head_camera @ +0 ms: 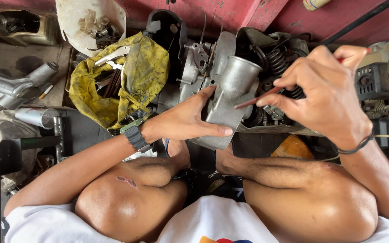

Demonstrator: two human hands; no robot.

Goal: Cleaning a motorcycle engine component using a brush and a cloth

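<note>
As hands (190,119) grip, casting (230,90) seemingly points up-right, upright

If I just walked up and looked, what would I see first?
Right in the middle, the left hand steadies a grey metal engine part, while the right hand pokes a thin red tool at it. To the left lies a crumpled yellow cloth with tools on it.
</note>
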